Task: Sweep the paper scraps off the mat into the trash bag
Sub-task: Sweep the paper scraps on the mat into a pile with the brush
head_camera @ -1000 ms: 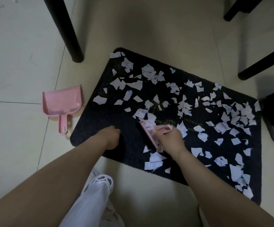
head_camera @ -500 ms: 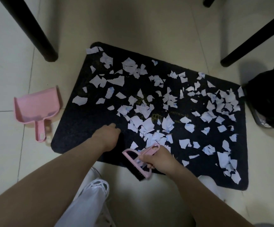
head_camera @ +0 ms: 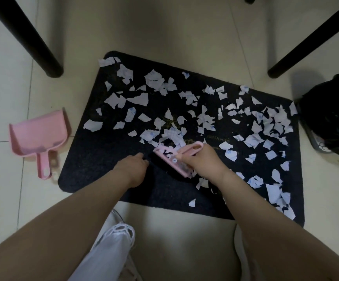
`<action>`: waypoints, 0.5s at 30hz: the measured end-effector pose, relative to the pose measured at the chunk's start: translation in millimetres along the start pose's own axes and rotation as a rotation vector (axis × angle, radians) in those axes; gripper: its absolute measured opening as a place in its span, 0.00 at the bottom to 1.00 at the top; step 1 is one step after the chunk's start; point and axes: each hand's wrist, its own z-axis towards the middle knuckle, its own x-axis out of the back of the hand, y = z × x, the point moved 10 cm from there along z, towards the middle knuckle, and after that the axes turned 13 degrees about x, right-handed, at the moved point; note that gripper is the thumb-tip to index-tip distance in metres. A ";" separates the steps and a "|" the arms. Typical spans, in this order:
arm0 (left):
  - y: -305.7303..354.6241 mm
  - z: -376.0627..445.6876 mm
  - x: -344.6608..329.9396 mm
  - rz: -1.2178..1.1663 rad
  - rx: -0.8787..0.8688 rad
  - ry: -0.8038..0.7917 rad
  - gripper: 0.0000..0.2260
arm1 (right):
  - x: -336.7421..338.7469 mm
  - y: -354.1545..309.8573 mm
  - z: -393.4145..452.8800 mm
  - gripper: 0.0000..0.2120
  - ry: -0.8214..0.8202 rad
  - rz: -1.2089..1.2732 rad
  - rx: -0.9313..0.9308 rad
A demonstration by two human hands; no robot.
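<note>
A black mat (head_camera: 95, 151) lies on the tiled floor, strewn with several white paper scraps (head_camera: 266, 126), thickest at its middle and right side. My right hand (head_camera: 202, 161) grips the handle of a small pink brush (head_camera: 172, 159), whose dark bristles rest on the mat just left of my fist. My left hand (head_camera: 133, 167) presses on the mat near its front edge, fingers curled under, right beside the brush. A black trash bag (head_camera: 333, 112) stands off the mat's right end.
A pink dustpan (head_camera: 36, 134) lies on the tiles left of the mat, handle toward me. Black furniture legs (head_camera: 32, 41) stand at the far left and far right (head_camera: 306, 41). My knees in white fabric (head_camera: 107, 250) fill the bottom of the view.
My right hand has carried the brush from the mat's front edge back up onto the mat among the scraps. My left hand stays pressed on the mat.
</note>
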 end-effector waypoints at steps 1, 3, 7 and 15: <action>0.4 0.1 0.6 -0.005 0.001 0.002 0.19 | -10.0 3.7 -3.2 0.06 -0.062 -0.024 -0.012; 1.0 0.1 0.1 0.000 0.005 -0.007 0.18 | -23.5 14.0 -6.6 0.06 -0.127 -0.069 -0.042; -1.4 -0.8 -1.8 0.008 0.011 -0.010 0.21 | -0.2 22.5 5.3 0.07 0.043 -0.083 -0.095; -14.0 1.7 5.1 -0.138 0.034 -0.001 0.21 | 63.4 -2.8 20.4 0.07 0.433 0.085 0.022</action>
